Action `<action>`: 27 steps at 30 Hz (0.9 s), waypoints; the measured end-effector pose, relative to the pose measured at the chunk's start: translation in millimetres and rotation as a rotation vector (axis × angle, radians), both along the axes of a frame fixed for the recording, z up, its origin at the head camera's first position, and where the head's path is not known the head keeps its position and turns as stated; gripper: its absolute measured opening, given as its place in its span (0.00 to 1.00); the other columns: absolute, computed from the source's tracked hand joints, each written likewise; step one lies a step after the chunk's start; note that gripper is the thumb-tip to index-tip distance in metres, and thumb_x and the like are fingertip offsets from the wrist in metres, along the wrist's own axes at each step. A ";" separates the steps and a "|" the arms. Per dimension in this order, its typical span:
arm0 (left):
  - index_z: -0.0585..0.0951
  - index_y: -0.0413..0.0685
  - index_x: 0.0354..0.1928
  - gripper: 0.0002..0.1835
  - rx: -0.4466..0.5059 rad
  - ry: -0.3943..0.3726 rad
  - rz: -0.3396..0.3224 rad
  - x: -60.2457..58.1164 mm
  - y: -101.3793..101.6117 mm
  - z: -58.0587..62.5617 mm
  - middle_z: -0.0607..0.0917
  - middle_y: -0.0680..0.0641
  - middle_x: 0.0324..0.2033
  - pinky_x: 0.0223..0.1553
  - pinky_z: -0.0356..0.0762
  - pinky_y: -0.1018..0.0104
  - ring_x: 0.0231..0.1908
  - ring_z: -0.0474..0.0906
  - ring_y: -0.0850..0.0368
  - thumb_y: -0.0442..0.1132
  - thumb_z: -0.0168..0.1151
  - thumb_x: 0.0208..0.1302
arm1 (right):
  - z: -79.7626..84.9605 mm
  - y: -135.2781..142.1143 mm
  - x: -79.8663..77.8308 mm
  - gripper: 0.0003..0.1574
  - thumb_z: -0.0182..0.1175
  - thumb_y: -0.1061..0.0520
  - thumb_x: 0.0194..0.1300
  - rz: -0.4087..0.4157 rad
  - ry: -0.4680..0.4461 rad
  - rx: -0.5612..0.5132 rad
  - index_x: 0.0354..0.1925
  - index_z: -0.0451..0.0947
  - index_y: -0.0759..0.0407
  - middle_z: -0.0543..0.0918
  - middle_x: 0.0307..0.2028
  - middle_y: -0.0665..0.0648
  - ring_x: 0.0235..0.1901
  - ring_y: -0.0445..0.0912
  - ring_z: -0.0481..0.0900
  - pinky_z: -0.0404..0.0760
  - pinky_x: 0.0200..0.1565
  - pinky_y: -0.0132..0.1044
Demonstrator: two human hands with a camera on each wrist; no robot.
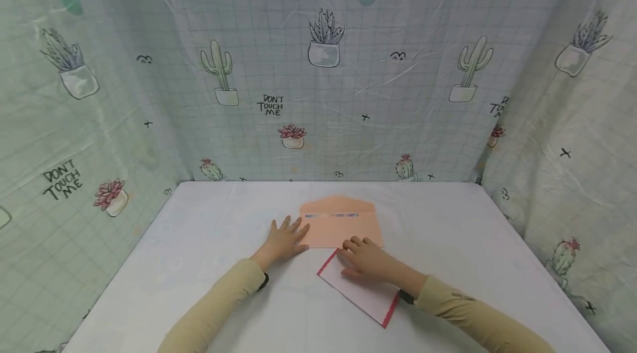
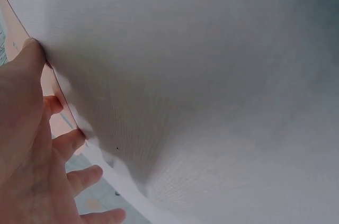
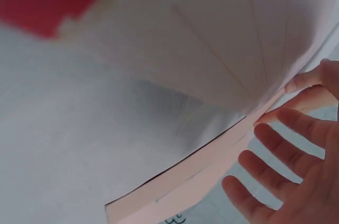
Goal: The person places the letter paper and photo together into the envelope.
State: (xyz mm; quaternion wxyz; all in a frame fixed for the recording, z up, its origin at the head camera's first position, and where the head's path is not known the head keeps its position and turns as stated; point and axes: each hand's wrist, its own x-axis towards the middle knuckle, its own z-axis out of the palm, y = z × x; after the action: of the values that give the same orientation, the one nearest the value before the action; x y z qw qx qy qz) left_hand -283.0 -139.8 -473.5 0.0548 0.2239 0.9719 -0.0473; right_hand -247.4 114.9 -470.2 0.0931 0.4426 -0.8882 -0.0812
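Observation:
An orange envelope (image 1: 343, 230) lies on the white table with its flap unfolded toward the back; a thin blue strip (image 1: 331, 215) shows near the base of the flap. My left hand (image 1: 285, 239) rests at the envelope's left edge, fingers spread and fingertips over it. Over a white paper sheet with red ends (image 1: 360, 296) lies my right hand (image 1: 368, 259), its fingertips close to the envelope's lower edge. The right wrist view shows that hand (image 3: 296, 171) with fingers extended and apart; the sheet's red end (image 3: 53, 1) is blurred at upper left.
A white cloth covers the table (image 1: 199, 264). Behind it and at both sides hang patterned curtains (image 1: 259, 37) with cactus drawings. A dark band (image 1: 264, 282) circles the left wrist, and another (image 1: 406, 296) shows at the right wrist.

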 end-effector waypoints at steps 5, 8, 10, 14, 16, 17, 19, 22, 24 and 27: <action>0.58 0.57 0.66 0.32 -0.015 -0.003 0.012 -1.5 0.5 -2.5 0.58 0.46 0.67 0.58 0.54 0.35 0.66 0.52 0.39 0.61 0.41 0.63 | -1.4 -6.4 -0.3 0.30 0.48 0.35 0.61 0.099 -0.015 -0.021 0.55 0.68 0.48 0.72 0.51 0.49 0.49 0.45 0.68 0.72 0.46 0.40; 0.58 0.57 0.66 0.32 -0.022 0.004 0.021 -2.3 0.5 -4.1 0.58 0.47 0.67 0.58 0.54 0.36 0.66 0.52 0.39 0.61 0.41 0.63 | -1.9 -9.8 -1.6 0.32 0.47 0.34 0.61 0.137 -0.034 -0.027 0.58 0.66 0.47 0.71 0.56 0.48 0.52 0.45 0.67 0.71 0.47 0.41; 0.57 0.58 0.66 0.32 -0.030 0.009 0.021 -2.3 0.4 -5.1 0.58 0.47 0.67 0.58 0.54 0.36 0.66 0.52 0.39 0.61 0.40 0.63 | -2.8 -12.1 -2.8 0.33 0.46 0.33 0.61 0.151 -0.052 -0.024 0.59 0.65 0.46 0.70 0.58 0.47 0.52 0.44 0.67 0.71 0.47 0.41; 0.57 0.57 0.66 0.32 -0.040 0.026 0.012 -1.5 0.6 -7.4 0.58 0.46 0.67 0.58 0.55 0.36 0.65 0.53 0.39 0.62 0.40 0.63 | -6.1 -16.1 -4.8 0.34 0.45 0.31 0.60 0.178 -0.066 -0.004 0.60 0.64 0.44 0.70 0.57 0.46 0.52 0.44 0.67 0.71 0.46 0.40; 0.57 0.57 0.66 0.32 -0.047 0.033 0.007 -1.3 0.8 -8.6 0.58 0.46 0.67 0.57 0.55 0.36 0.65 0.53 0.39 0.62 0.39 0.63 | -8.9 -17.5 -5.5 0.35 0.44 0.30 0.59 0.189 -0.051 0.017 0.59 0.64 0.42 0.70 0.55 0.45 0.51 0.43 0.67 0.71 0.45 0.39; 0.57 0.57 0.66 0.32 -0.049 0.036 0.007 -1.4 1.0 -8.8 0.58 0.46 0.67 0.57 0.55 0.36 0.65 0.53 0.39 0.62 0.39 0.63 | -9.7 -18.2 -5.5 0.35 0.44 0.29 0.59 0.193 -0.043 0.023 0.59 0.64 0.42 0.71 0.54 0.45 0.50 0.43 0.68 0.72 0.45 0.39; 0.57 0.58 0.67 0.32 -0.052 0.036 0.011 -1.5 1.2 -8.9 0.58 0.47 0.67 0.58 0.55 0.37 0.65 0.53 0.39 0.62 0.39 0.63 | -12.0 -19.0 -6.0 0.35 0.42 0.28 0.59 0.195 -0.022 0.041 0.60 0.63 0.41 0.71 0.52 0.44 0.50 0.42 0.67 0.72 0.45 0.38; 0.57 0.57 0.67 0.32 -0.046 0.031 0.016 -1.2 1.4 -7.5 0.58 0.46 0.67 0.58 0.55 0.36 0.65 0.53 0.39 0.62 0.39 0.63 | -16.5 -19.9 -7.9 0.35 0.39 0.27 0.59 0.203 0.018 0.050 0.59 0.63 0.40 0.71 0.50 0.44 0.49 0.42 0.67 0.72 0.45 0.38; 0.57 0.57 0.67 0.32 -0.046 0.032 0.018 -1.3 1.3 -8.0 0.58 0.46 0.67 0.58 0.55 0.37 0.65 0.53 0.39 0.62 0.39 0.63 | -16.7 -20.6 -8.3 0.36 0.38 0.26 0.59 0.203 0.031 0.059 0.59 0.63 0.40 0.71 0.50 0.44 0.50 0.42 0.67 0.72 0.45 0.38; 0.57 0.57 0.66 0.32 -0.047 0.031 0.019 -0.9 1.4 -8.5 0.58 0.46 0.67 0.58 0.55 0.37 0.65 0.53 0.39 0.62 0.39 0.63 | -16.0 -22.0 -8.6 0.37 0.38 0.25 0.58 0.200 0.028 0.064 0.58 0.64 0.40 0.71 0.49 0.45 0.49 0.42 0.66 0.71 0.45 0.38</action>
State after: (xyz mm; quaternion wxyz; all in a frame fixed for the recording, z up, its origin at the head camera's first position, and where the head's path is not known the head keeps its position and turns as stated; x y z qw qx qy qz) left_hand -283.9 -138.4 -482.0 0.0454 0.2127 0.9733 -0.0732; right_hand -256.1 93.0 -486.2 0.0989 0.5307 -0.8351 -0.1058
